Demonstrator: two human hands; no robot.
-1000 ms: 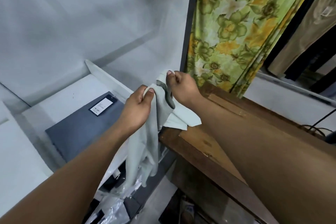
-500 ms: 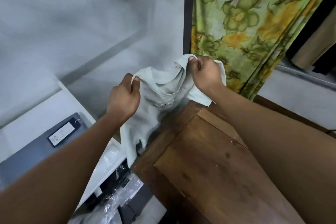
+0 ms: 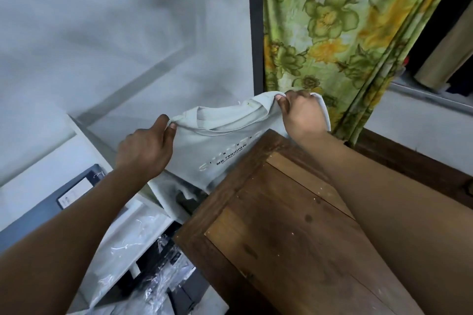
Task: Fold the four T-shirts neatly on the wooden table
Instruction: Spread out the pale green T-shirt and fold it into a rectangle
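Since a moment ago I have spread my hands apart, stretching the pale green T-shirt [image 3: 220, 146] open by its shoulders. My left hand [image 3: 144, 151] pinches one shoulder, my right hand [image 3: 303, 116] grips the other. The shirt hangs over the far corner of the wooden table [image 3: 281, 225], its printed chest facing me, before a floral curtain [image 3: 332, 20].

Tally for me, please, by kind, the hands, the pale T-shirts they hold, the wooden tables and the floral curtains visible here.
Hands: 2, the left hand and the right hand
Pale T-shirt: 1
Wooden table: 1
Floral curtain: 1
Total: 5
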